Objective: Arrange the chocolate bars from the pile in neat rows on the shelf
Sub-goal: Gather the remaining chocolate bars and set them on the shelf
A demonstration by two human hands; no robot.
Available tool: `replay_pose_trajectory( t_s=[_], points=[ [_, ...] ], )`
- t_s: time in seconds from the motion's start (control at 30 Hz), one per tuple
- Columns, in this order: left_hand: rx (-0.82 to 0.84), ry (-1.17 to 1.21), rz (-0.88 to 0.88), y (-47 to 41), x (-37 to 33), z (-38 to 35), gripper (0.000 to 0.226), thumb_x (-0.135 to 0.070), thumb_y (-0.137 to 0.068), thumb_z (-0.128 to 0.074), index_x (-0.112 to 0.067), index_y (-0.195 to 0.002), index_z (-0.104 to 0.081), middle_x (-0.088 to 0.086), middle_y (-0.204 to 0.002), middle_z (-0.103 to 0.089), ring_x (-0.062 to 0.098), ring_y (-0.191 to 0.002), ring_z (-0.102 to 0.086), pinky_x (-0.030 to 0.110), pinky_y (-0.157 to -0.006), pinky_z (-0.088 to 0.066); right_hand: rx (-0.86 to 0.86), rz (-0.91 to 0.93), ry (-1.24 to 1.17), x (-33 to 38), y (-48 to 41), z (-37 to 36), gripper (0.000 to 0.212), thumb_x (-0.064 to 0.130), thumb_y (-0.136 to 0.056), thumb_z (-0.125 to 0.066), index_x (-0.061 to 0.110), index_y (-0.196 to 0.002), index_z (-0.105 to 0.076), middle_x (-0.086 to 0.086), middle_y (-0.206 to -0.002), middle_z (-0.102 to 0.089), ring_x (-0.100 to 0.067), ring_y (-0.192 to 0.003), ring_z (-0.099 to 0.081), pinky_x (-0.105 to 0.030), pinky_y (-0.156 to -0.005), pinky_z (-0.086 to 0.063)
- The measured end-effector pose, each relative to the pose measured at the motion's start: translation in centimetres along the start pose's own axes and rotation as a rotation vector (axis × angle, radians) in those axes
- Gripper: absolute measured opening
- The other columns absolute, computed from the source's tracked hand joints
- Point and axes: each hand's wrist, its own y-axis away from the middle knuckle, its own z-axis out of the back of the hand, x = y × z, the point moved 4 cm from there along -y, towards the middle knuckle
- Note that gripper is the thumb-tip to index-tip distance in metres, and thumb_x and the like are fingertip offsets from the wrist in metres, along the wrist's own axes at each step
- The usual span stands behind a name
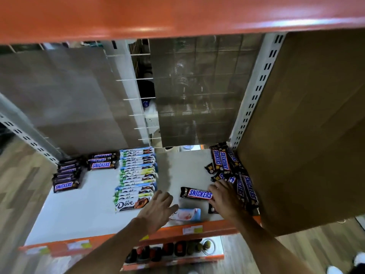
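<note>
A loose pile of Snickers bars (pixel 231 171) lies at the right of the white shelf (pixel 83 210), against a cardboard panel. My right hand (pixel 225 196) rests on the pile's near edge, fingers touching the end of a single Snickers bar (pixel 196 193) that lies flat, apart from the pile. My left hand (pixel 158 211) is spread open, palm down, over the near end of a pale pink-and-blue bar (pixel 188 214) by the shelf's front edge. A column of Dove bars (pixel 136 178) runs front to back mid-shelf. Two stacks of Snickers (pixel 68 176) (pixel 102 161) sit at the left.
An orange upper shelf (pixel 177 14) overhangs the space. A large cardboard panel (pixel 308 135) walls the right side. White slotted uprights (pixel 254 91) and wire mesh stand at the back. The orange front lip (pixel 118 242) carries price tags. A lower shelf (pixel 173 252) holds small jars.
</note>
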Motion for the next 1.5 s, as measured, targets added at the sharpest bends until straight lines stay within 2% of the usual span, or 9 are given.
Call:
replay_pose_trajectory(
  t_s=[0.2, 0.37, 0.47, 0.6, 0.7, 1.0, 1.27, 1.4, 1.5],
  points=[
    [0.004, -0.002, 0.102, 3.2, 1.6, -1.2, 0.050, -0.032, -0.057, -0.084, -0.024, -0.098, -0.058, 0.005, -0.095, -0.060, 0.026, -0.100, -0.054, 0.043, -0.086, -0.050, -0.025, 0.061, 0.033, 2.4, -2.0, -1.0, 0.040, 0.036, -0.054, -0.087, 0.024, -0.081, -0.061, 0.004, -0.081, -0.058, -0.019, -0.084, -0.054, -0.033, -0.080, -0.037],
    [-0.058, -0.044, 0.175, 6.0, 3.3, -2.0, 0.049, -0.014, -0.060, -0.080, -0.022, -0.103, -0.057, 0.008, -0.106, -0.061, 0.028, -0.113, -0.051, 0.051, -0.097, -0.044, -0.051, 0.110, 0.076, 3.6, -4.3, -1.7, 0.036, 0.031, -0.055, -0.085, 0.023, -0.082, -0.062, 0.002, -0.082, -0.058, -0.021, -0.086, -0.053, -0.037, -0.079, -0.044],
    [-0.069, -0.071, 0.206, 7.2, 3.6, -2.5, 0.047, -0.015, -0.064, -0.077, -0.022, -0.106, -0.057, 0.007, -0.114, -0.061, 0.029, -0.119, -0.049, 0.053, -0.100, -0.042, -0.041, 0.111, 0.096, 4.1, -5.8, -1.9, 0.035, 0.028, -0.057, -0.084, 0.021, -0.085, -0.063, 0.000, -0.084, -0.060, -0.023, -0.087, -0.055, -0.038, -0.079, -0.044],
    [-0.094, -0.050, 0.216, 7.7, 3.6, -2.6, 0.047, -0.019, -0.065, -0.077, -0.023, -0.108, -0.056, 0.005, -0.119, -0.061, 0.028, -0.119, -0.051, 0.052, -0.101, -0.042, -0.040, 0.115, 0.120, 4.3, -7.3, -2.0, 0.038, 0.028, -0.058, -0.086, 0.020, -0.088, -0.064, -0.001, -0.086, -0.063, -0.022, -0.088, -0.056, -0.039, -0.079, -0.046],
    [-0.155, -0.038, 0.254, 8.5, 4.1, -2.8, 0.046, -0.017, -0.064, -0.080, -0.023, -0.102, -0.055, 0.005, -0.114, -0.061, 0.027, -0.116, -0.052, 0.050, -0.100, -0.044, -0.042, 0.120, 0.126, 4.2, -8.2, -2.1, 0.040, 0.025, -0.053, -0.089, 0.019, -0.085, -0.066, -0.002, -0.083, -0.064, -0.024, -0.085, -0.057, -0.040, -0.076, -0.047],
    [-0.250, -0.052, 0.380, 10.8, 7.1, -4.6, 0.045, -0.014, -0.067, -0.077, -0.021, -0.107, -0.057, 0.008, -0.108, -0.060, 0.029, -0.117, -0.050, 0.050, -0.104, -0.034, -0.112, 0.177, 0.187, 4.2, -12.5, -1.9, 0.048, 0.011, -0.040, -0.091, 0.015, -0.080, -0.066, -0.005, -0.079, -0.064, -0.027, -0.080, -0.058, -0.041, -0.070, -0.047],
    [-0.128, 0.013, 0.466, 11.2, 7.3, -5.9, 0.052, -0.029, -0.070, -0.080, -0.029, -0.115, -0.055, 0.006, -0.123, -0.057, 0.027, -0.123, -0.048, 0.052, -0.105, -0.037, -0.119, 0.166, 0.218, 3.6, -17.8, -2.8, 0.051, 0.000, -0.049, -0.085, 0.009, -0.098, -0.070, -0.011, -0.086, -0.067, -0.034, -0.083, -0.060, -0.044, -0.073, -0.049],
    [-0.161, -0.001, 0.464, 11.3, 7.3, -5.8, 0.042, -0.031, -0.077, -0.074, -0.030, -0.114, -0.055, 0.006, -0.122, -0.056, 0.026, -0.122, -0.047, 0.050, -0.107, -0.035, -0.113, 0.151, 0.256, 3.8, -19.2, -3.1, 0.055, 0.002, -0.054, -0.084, 0.009, -0.107, -0.069, -0.011, -0.088, -0.065, -0.031, -0.087, -0.057, -0.048, -0.085, -0.048],
    [-0.197, -0.004, 0.462, 11.4, 7.4, -5.5, 0.038, -0.031, -0.079, -0.072, -0.030, -0.112, -0.055, 0.006, -0.121, -0.056, 0.026, -0.122, -0.047, 0.050, -0.105, -0.037, -0.096, 0.154, 0.273, 4.0, -19.8, -2.9, 0.059, 0.012, -0.072, -0.077, 0.013, -0.128, -0.057, -0.010, -0.115, -0.062, -0.028, -0.110, -0.051, -0.045, -0.103, -0.038]
  ],
)
